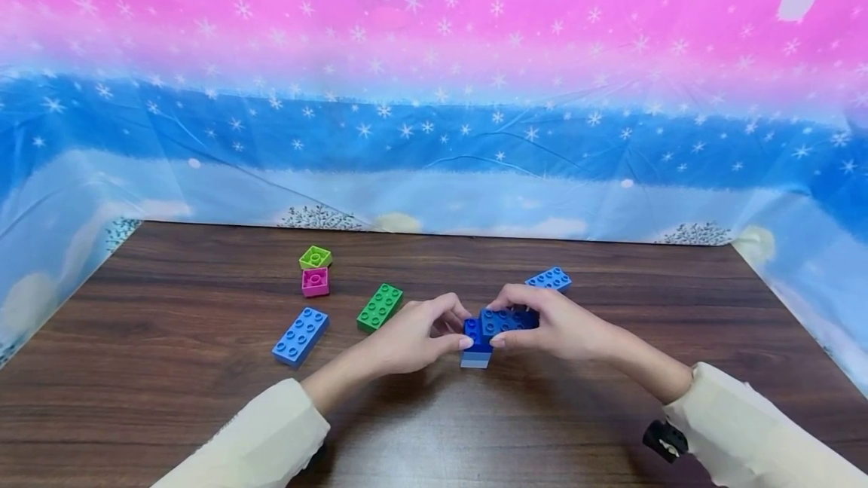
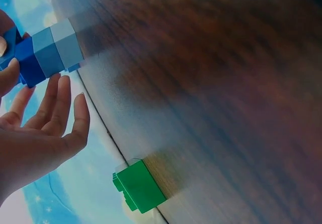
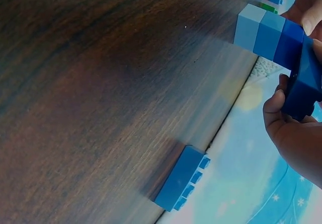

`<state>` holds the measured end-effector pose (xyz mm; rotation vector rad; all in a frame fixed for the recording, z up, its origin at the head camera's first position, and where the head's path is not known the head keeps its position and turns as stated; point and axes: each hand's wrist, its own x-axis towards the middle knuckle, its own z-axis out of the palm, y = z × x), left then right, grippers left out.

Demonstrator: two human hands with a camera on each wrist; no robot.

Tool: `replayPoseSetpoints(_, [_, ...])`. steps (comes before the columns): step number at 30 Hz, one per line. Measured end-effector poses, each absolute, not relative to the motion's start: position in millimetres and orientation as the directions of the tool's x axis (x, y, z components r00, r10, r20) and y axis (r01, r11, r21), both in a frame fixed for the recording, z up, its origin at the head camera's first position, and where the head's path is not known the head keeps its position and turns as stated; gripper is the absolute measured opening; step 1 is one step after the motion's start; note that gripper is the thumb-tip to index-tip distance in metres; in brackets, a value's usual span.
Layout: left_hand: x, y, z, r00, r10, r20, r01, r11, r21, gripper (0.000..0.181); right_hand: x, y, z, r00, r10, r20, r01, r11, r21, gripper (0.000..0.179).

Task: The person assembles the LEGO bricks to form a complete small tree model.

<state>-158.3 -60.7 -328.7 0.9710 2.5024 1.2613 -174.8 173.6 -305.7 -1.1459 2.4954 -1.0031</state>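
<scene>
Right hand (image 1: 559, 324) pinches dark blue brick (image 1: 503, 320) at top of blue stack (image 1: 476, 357) on tabletop (image 1: 136, 398); left hand (image 1: 417, 336) pinches stack's upper end. Bricks likely light, stiff, smooth; best gripped by flat sides.

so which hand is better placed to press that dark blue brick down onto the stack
Probably the right hand: its thumb and fingers grip the dark blue brick, while the left hand holds the stack at its top.

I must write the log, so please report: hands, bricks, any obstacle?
Left hand pinching blue stack. Right hand gripping dark-blue brick at stack's top; full seating unclear. Green brick near left hand, apparently not in the way.
</scene>
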Motion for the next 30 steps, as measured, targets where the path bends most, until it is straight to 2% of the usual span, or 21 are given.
replayPoseSetpoints(20, [-157.9,-60.3,-325.6,-0.768,0.633,0.090,0.463,0.454,0.761,0.018,-175.7,173.7,-306.4,-0.675,-0.733,0.079,-0.578,0.460,-0.675,0.027])
replayPoseSetpoints(25, [-159.3,-62.8,-322.2,-0.757,0.649,0.073,0.467,0.460,0.755,0.024,-175.7,173.8,-306.9,-0.677,-0.731,0.080,-0.576,0.460,-0.676,0.027])
replayPoseSetpoints(30, [-161.5,-70.4,-317.1,-0.788,0.613,0.055,0.444,0.504,0.741,0.034,-175.5,174.2,-306.6,-0.682,-0.728,0.074,-0.573,0.468,-0.672,0.027])
